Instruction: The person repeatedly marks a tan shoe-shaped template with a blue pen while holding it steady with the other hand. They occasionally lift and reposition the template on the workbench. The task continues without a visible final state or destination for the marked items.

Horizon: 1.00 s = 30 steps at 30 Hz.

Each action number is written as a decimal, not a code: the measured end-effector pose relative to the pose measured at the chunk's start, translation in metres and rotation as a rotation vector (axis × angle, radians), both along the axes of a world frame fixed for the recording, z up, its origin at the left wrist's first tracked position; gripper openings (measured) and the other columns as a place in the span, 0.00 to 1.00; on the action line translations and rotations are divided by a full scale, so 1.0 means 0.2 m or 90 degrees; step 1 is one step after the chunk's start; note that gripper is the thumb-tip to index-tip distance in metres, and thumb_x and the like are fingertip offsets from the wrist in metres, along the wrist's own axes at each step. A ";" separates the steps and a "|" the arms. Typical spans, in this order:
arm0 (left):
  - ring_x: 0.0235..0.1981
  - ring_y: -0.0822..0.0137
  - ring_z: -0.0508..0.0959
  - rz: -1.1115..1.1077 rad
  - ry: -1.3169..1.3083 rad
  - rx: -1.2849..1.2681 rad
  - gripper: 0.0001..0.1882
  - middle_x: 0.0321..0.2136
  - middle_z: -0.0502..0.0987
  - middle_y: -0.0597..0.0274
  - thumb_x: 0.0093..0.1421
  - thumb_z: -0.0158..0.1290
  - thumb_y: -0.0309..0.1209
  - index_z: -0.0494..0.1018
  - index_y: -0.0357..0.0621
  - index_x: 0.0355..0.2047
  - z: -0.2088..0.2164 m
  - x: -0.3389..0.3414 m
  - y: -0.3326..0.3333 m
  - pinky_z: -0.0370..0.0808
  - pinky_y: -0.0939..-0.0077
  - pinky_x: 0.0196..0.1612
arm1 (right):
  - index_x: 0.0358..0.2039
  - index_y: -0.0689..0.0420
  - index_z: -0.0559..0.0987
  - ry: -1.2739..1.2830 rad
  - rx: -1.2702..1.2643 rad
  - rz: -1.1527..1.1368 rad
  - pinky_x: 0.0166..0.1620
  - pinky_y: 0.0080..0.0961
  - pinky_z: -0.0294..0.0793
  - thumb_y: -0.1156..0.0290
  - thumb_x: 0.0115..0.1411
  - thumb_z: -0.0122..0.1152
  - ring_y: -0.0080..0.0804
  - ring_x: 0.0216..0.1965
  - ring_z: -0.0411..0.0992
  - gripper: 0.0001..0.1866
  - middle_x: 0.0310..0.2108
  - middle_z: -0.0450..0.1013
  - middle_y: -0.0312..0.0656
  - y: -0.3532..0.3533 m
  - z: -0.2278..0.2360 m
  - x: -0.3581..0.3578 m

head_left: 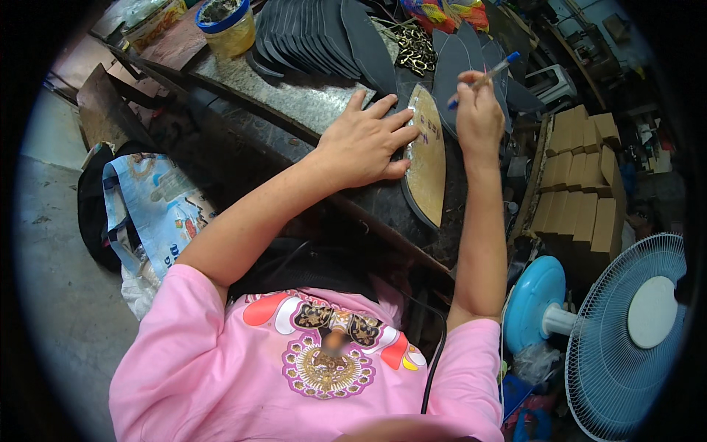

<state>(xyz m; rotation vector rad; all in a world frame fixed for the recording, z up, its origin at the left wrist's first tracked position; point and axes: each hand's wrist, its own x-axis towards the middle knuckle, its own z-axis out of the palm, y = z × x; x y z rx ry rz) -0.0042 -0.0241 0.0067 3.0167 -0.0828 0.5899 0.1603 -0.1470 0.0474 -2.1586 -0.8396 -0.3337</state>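
My left hand [359, 146] lies with fingers spread, the fingertips pressing on the left edge of a tan leaf-shaped template [428, 173]. Beneath the template, a dark sheet piece [414, 202] shows along its lower left edge. My right hand [480, 121] is closed around a pen [502, 66] with a clear barrel and blue ends, just right of the template's upper part. Its lower end points down and left, near a group of dark leaf-shaped pieces [471, 50] with pale outlines. A fanned stack of similar dark pieces [305, 40] lies beyond my left hand.
A blue-rimmed tub [227, 33] stands at the far left of the worktable. Metal hooks or clasps [416, 50] lie in a pile behind the template. Cardboard boxes [582, 177] are stacked at right, above a blue fan [626, 331]. A printed bag [158, 195] hangs at left.
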 end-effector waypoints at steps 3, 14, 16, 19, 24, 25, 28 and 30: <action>0.67 0.57 0.64 0.005 -0.022 0.015 0.29 0.63 0.70 0.61 0.62 0.52 0.53 0.71 0.54 0.59 -0.01 0.00 -0.01 0.54 0.46 0.68 | 0.37 0.52 0.82 -0.044 -0.184 -0.017 0.45 0.48 0.75 0.65 0.63 0.53 0.52 0.39 0.79 0.10 0.35 0.79 0.47 -0.19 0.08 -0.14; 0.68 0.55 0.63 0.017 -0.014 0.012 0.30 0.63 0.69 0.59 0.61 0.53 0.52 0.71 0.51 0.60 0.01 -0.02 -0.01 0.54 0.44 0.68 | 0.38 0.61 0.78 0.152 -0.138 -0.008 0.40 0.37 0.77 0.63 0.57 0.70 0.41 0.33 0.80 0.16 0.33 0.78 0.45 -0.30 -0.09 -0.32; 0.69 0.53 0.61 0.026 -0.012 -0.004 0.35 0.66 0.66 0.58 0.61 0.53 0.55 0.67 0.52 0.64 0.00 -0.01 -0.01 0.55 0.43 0.68 | 0.38 0.63 0.78 0.280 0.060 0.086 0.38 0.29 0.76 0.67 0.57 0.70 0.30 0.32 0.77 0.14 0.31 0.78 0.42 -0.26 -0.10 -0.27; 0.70 0.51 0.59 0.043 -0.091 0.003 0.40 0.69 0.60 0.57 0.61 0.52 0.59 0.62 0.53 0.68 -0.01 -0.01 -0.02 0.54 0.42 0.69 | 0.38 0.64 0.79 0.235 0.180 0.078 0.34 0.21 0.73 0.72 0.56 0.70 0.18 0.29 0.70 0.13 0.27 0.75 0.35 -0.21 -0.04 -0.12; 0.70 0.50 0.58 0.047 -0.064 0.013 0.41 0.70 0.58 0.56 0.62 0.51 0.60 0.62 0.52 0.68 -0.01 -0.01 -0.01 0.54 0.45 0.70 | 0.39 0.65 0.80 -0.069 0.082 -0.087 0.37 0.26 0.74 0.65 0.63 0.64 0.23 0.31 0.75 0.13 0.29 0.80 0.41 -0.18 0.16 0.26; 0.70 0.50 0.59 0.042 -0.070 0.014 0.40 0.70 0.58 0.56 0.62 0.51 0.59 0.63 0.51 0.67 -0.01 -0.01 -0.01 0.54 0.45 0.70 | 0.39 0.65 0.80 -0.088 0.053 -0.143 0.37 0.27 0.74 0.66 0.64 0.63 0.24 0.31 0.75 0.13 0.29 0.80 0.42 -0.18 0.18 0.29; 0.69 0.51 0.60 0.034 -0.077 0.014 0.36 0.69 0.61 0.55 0.62 0.52 0.58 0.67 0.49 0.64 -0.01 -0.01 -0.01 0.55 0.46 0.69 | 0.38 0.64 0.80 0.025 0.227 -0.093 0.35 0.33 0.75 0.65 0.63 0.63 0.39 0.26 0.77 0.13 0.26 0.79 0.48 -0.18 0.15 0.26; 0.68 0.51 0.61 0.031 -0.076 0.007 0.34 0.68 0.63 0.55 0.62 0.52 0.56 0.70 0.48 0.61 -0.02 -0.01 -0.01 0.56 0.46 0.69 | 0.37 0.63 0.80 0.051 0.197 0.002 0.34 0.34 0.75 0.65 0.63 0.63 0.38 0.27 0.77 0.12 0.27 0.79 0.48 -0.15 0.07 0.15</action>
